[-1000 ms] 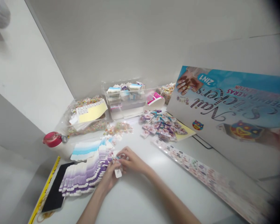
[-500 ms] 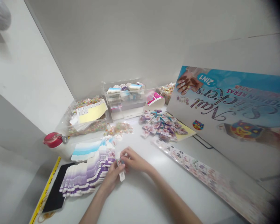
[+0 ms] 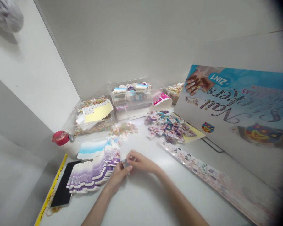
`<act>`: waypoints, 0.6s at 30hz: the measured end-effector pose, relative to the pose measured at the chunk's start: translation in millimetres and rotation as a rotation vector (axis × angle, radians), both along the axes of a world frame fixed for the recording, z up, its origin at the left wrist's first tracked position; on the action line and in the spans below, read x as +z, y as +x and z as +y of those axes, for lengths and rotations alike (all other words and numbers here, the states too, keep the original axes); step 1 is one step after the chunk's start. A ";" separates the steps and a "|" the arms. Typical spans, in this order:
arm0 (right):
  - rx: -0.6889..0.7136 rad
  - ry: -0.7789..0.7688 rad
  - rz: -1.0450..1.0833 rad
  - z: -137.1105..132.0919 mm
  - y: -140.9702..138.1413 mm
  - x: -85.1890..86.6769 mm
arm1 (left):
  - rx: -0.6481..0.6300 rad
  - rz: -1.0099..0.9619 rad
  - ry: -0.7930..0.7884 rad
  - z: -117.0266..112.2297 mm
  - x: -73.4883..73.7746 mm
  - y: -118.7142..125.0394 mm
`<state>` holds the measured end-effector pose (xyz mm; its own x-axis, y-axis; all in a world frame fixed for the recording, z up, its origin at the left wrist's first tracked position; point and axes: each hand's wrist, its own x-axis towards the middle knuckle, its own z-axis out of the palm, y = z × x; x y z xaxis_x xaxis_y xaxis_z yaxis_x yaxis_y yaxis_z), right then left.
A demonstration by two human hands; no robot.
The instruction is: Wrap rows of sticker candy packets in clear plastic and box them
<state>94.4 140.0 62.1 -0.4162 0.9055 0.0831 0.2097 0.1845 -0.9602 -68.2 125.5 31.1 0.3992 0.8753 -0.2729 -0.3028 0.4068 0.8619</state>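
Note:
My left hand point(image 3: 119, 174) pinches a small printed card point(image 3: 125, 163) between thumb and fingers above the white table. My right hand point(image 3: 139, 162) meets it from the right, its fingertips closed on the same card, which they partly cover. Left of my hands lies an overlapping row of purple-and-white cards point(image 3: 91, 172). Behind that row sit blue-and-white cards point(image 3: 91, 150). Beyond my right hand is a loose pile of small folded cards point(image 3: 169, 127), lying partly on a yellow sheet point(image 3: 195, 134).
A clear plastic box point(image 3: 132, 108) of cards stands at the back, beside a bag of colourful bits point(image 3: 94, 125). At left are a red-lidded bottle point(image 3: 62, 138) and a black phone-like slab point(image 3: 64, 185). A "Nail Stickers" board point(image 3: 226, 125) and a sticker strip point(image 3: 202, 171) occupy the right.
The card's white end, which stuck out flat below my fingers, now shows only as a thin edge. The whole view has shifted slightly, with things appearing further right.

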 end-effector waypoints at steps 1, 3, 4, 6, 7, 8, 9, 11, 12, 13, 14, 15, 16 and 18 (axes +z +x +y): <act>-0.010 -0.021 0.013 -0.2 -1.2 -2.5 | 0.002 -0.002 -0.006 0.1 -0.2 0.3; -0.059 -0.053 0.036 0.8 -3.2 -9.4 | 0.004 -0.009 -0.021 0.3 -0.6 1.2; -0.085 -0.048 0.042 2.4 -3.7 -13.4 | 0.003 -0.013 -0.027 0.4 -0.9 1.7; -0.151 0.010 0.032 8.8 -3.5 -21.9 | 0.003 -0.029 -0.033 0.3 -1.8 2.8; -0.208 0.052 0.014 13.7 -3.0 -25.9 | -0.002 -0.032 -0.026 0.0 -2.6 3.5; -0.274 0.093 -0.010 20.0 -2.4 -29.4 | -0.011 -0.022 -0.012 -0.6 -3.7 4.2; -0.341 0.129 -0.034 27.3 -2.1 -32.1 | -0.023 -0.001 0.007 -1.7 -5.1 5.0; -0.438 0.188 -0.076 44.9 -3.3 -33.4 | -0.054 0.067 0.053 -5.3 -8.3 6.8; -0.457 0.216 -0.091 54.6 -5.5 -31.4 | -0.069 0.103 0.077 -7.7 -9.9 7.6; -0.459 0.247 -0.103 64.9 -9.2 -27.2 | -0.080 0.132 0.098 -10.4 -11.4 8.5; -0.460 0.284 -0.117 75.7 -14.7 -20.8 | -0.086 0.148 0.113 -13.0 -12.6 9.2; -0.461 0.323 -0.130 87.2 -22.2 -12.2 | -0.093 0.161 0.128 -15.5 -13.5 10.0; -0.459 0.361 -0.140 99.7 -31.9 -1.5 | -0.099 0.172 0.140 -17.6 -14.1 10.6; -0.428 0.426 -0.152 128.7 -58.1 24.5 | -0.108 0.184 0.156 -20.0 -14.5 11.6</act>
<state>36.3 268.6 86.5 -0.0595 0.8950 0.4421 0.4785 0.4143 -0.7742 -56.6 105.5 16.6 0.4487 0.8675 -0.2147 -0.0976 0.2864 0.9531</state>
